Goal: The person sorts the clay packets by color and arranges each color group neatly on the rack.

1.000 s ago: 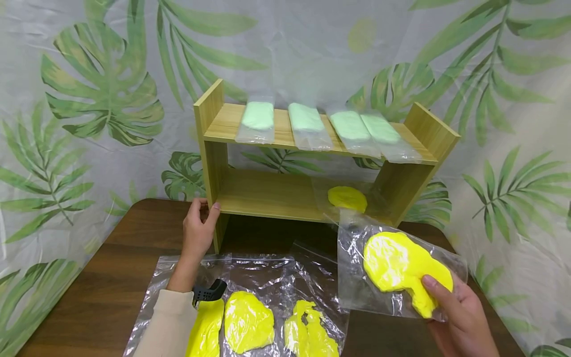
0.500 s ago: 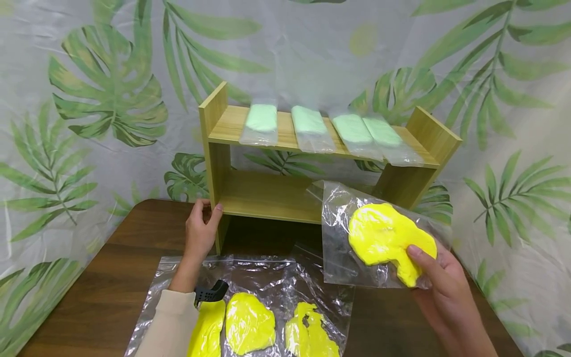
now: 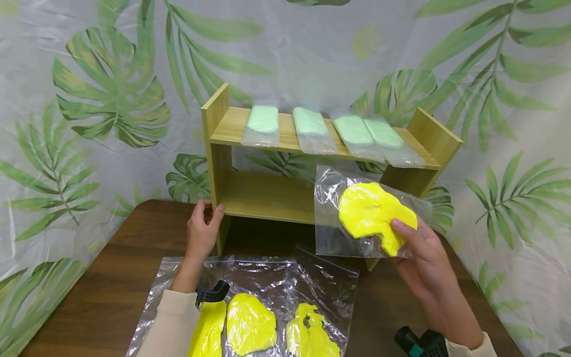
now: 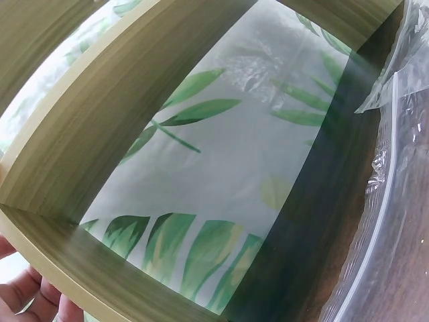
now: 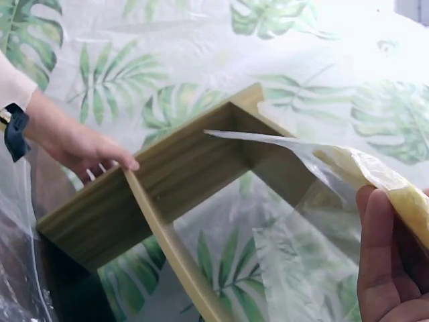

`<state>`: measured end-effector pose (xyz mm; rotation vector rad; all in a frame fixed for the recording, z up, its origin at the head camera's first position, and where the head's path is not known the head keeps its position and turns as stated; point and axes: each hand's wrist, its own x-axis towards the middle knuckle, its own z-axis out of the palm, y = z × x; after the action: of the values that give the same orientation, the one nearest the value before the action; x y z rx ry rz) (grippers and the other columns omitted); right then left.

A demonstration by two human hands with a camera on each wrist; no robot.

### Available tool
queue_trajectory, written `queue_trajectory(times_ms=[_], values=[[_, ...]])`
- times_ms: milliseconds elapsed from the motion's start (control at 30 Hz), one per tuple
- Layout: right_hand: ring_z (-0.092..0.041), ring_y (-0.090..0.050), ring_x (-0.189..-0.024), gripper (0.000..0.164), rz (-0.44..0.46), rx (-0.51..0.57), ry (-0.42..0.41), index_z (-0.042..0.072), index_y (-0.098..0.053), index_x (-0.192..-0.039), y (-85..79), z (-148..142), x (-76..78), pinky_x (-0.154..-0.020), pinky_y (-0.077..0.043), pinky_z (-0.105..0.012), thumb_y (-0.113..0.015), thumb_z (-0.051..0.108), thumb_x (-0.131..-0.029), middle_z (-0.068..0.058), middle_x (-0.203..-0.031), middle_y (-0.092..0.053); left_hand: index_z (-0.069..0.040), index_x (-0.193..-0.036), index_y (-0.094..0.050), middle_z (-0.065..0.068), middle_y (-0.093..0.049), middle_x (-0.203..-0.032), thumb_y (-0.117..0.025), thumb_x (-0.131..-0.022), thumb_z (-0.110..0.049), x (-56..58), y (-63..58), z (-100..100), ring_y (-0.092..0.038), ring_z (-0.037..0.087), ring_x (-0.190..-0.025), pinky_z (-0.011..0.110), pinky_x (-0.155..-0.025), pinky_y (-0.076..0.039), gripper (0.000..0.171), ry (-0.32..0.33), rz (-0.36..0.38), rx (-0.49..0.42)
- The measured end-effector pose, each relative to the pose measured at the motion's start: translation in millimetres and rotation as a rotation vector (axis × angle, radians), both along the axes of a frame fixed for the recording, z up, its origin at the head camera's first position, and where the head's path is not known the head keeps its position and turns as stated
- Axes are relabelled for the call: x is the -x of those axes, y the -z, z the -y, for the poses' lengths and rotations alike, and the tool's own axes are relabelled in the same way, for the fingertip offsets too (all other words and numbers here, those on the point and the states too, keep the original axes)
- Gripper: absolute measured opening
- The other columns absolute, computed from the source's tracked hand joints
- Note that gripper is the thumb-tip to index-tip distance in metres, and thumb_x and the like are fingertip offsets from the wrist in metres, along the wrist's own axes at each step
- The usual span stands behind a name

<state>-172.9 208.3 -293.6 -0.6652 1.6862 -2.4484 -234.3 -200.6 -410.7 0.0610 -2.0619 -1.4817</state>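
My left hand (image 3: 202,230) grips the left side panel of a two-tier wooden shelf (image 3: 267,196), with the thumb on its front edge. Fingertips of that hand (image 4: 40,295) show behind the panel in the left wrist view. In my right hand (image 3: 426,260) is a clear plastic bag with flattened yellow clay (image 3: 370,210), pinched at its right side under the thumb. The bag is tilted, face toward me, in front of the lower board's right part. In the right wrist view the bag (image 5: 362,168) is seen nearly edge-on, its free end pointing into the shelf.
Several bags of pale green clay (image 3: 263,120) lie along the top board, their ends over its front edge. Below, a large clear zip bag with yellow clay pieces (image 3: 251,325) lies on the dark wooden table (image 3: 89,292). A leaf-print cloth (image 3: 312,54) hangs behind.
My right hand has carried the clay bag up and left, toward the shelf. It now covers the yellow clay bag seen earlier on the lower board. My left hand keeps its grip.
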Motion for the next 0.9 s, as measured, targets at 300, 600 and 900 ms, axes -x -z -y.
queue_trajectory(times_ms=[300, 600, 900], values=[[-0.014, -0.062, -0.088, 0.028, 0.009, 0.050, -0.102, 0.005, -0.047, -0.129, -3.1, 4, 31.1, -0.073, -0.054, -0.024, -0.035, 0.004, -0.103, -0.006, -0.111, -0.059, -0.003, -0.110, -0.054, 0.012, -0.060, -0.099, -0.058, -0.096, -0.030, 0.7, 1.3, 0, -0.052, 0.021, -0.087, 0.023, -0.070, -0.039, 0.030, 0.000, -0.006, 0.003], [-0.013, -0.061, -0.085, 0.024, 0.069, -0.005, -0.066, 0.007, -0.052, -0.125, -5.5, 13, 63.8, -0.070, -0.052, -0.022, -0.042, 0.010, -0.103, -0.003, -0.106, -0.061, -0.004, -0.108, -0.055, 0.012, -0.060, -0.097, -0.059, -0.096, -0.028, 1.0, 1.3, 0, -0.052, 0.020, -0.085, 0.022, -0.069, -0.039, 0.028, -0.007, -0.017, 0.000], [-0.014, -0.059, -0.083, 0.015, 0.134, -0.029, -0.064, 0.010, -0.057, -0.113, -10.2, 24, 93.5, -0.070, -0.050, -0.026, -0.048, 0.013, -0.102, -0.001, -0.101, -0.061, -0.004, -0.108, -0.055, 0.011, -0.060, -0.096, -0.059, -0.096, -0.030, 1.2, 1.6, 0, -0.051, 0.017, -0.082, 0.023, -0.069, -0.039, 0.029, -0.013, -0.009, 0.010]])
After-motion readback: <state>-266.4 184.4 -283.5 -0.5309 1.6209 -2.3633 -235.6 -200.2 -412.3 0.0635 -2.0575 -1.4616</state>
